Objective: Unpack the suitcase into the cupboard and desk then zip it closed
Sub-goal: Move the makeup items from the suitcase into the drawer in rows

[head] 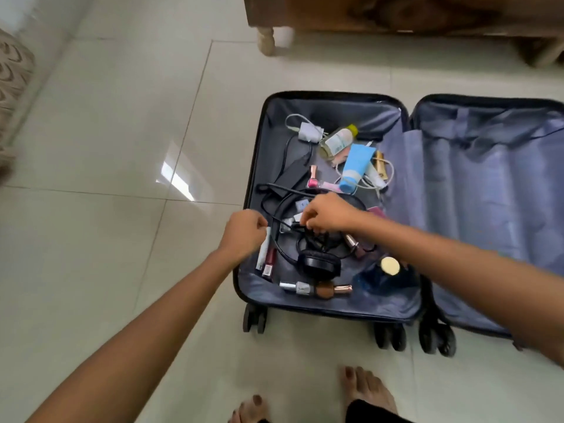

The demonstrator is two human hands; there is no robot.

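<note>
A dark suitcase (254,166) lies open on the floor, its lid half (488,193) spread to the right. The left half holds small items: a white charger (308,131), a clear bottle with a yellow cap (337,141), a blue tube (355,167), black headphones (319,264), nail polish bottles and a makeup brush (325,290). My right hand (328,213) reaches into the middle of the pile and pinches a black cable (279,219). My left hand (244,233) hovers with curled fingers over the suitcase's left rim; whether it holds anything is unclear.
A wooden piece of furniture (396,13) on short legs stands beyond the suitcase at the top. A patterned fabric edge (12,87) shows at far left. Pale floor tiles (106,148) spread to the left. My bare feet (366,389) stand just below the suitcase wheels (254,319).
</note>
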